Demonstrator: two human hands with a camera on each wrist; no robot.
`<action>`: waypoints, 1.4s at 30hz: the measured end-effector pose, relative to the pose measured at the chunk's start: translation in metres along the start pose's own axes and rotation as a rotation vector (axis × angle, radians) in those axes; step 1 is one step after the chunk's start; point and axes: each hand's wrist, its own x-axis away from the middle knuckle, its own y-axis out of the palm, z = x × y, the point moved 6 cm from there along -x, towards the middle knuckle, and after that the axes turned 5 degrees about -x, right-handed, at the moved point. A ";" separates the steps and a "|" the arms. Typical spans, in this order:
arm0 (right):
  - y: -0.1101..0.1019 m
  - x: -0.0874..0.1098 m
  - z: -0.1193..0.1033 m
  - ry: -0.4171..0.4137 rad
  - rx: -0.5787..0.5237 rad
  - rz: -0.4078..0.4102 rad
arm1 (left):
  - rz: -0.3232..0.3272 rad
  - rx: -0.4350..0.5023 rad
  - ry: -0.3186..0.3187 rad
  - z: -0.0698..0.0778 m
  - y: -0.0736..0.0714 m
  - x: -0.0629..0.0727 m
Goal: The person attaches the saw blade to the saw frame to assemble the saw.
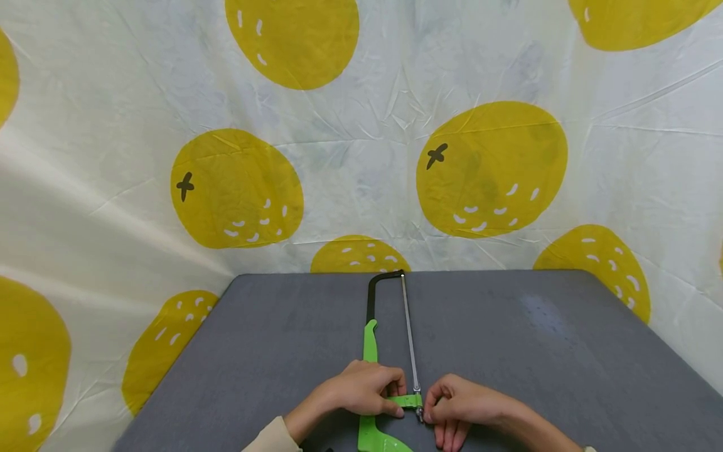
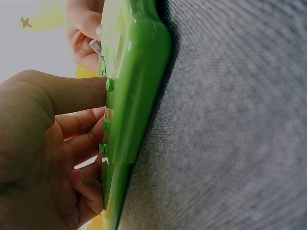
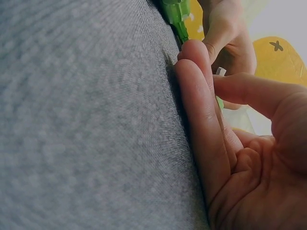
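Across the near middle of the grey table [image 1: 508, 351], your hacksaw [image 1: 369, 342] lies on its side between your two hands. Your left hand [image 1: 367, 388] reaches over its frame and grips it by the green crosspiece [image 1: 409, 400], while your right hand [image 1: 456, 402] pinches the small metal wing nut [image 1: 420, 413] between thumb and forefinger. As far along as I can judge, you have the blade [image 1: 410, 339] seated at both ends, spanning from the far tip of the black bow [image 1: 371, 301] to the crosspiece; what seems left is its tension, and I cannot tell how tight it is. The saw's long axis runs away from you, the bow pointing at the table's far edge and the green handle [image 1: 384, 442] towards you. The blade lies to the right of the frame, roughly along it, its far end leaning slightly left.
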 end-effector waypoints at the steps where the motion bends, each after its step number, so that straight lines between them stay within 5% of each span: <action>1: 0.000 0.000 0.000 0.001 -0.003 -0.005 | 0.000 0.000 0.000 0.000 0.000 0.000; 42: -0.002 0.002 -0.005 0.028 -0.012 -0.022 | -0.010 0.020 0.004 0.001 -0.004 -0.003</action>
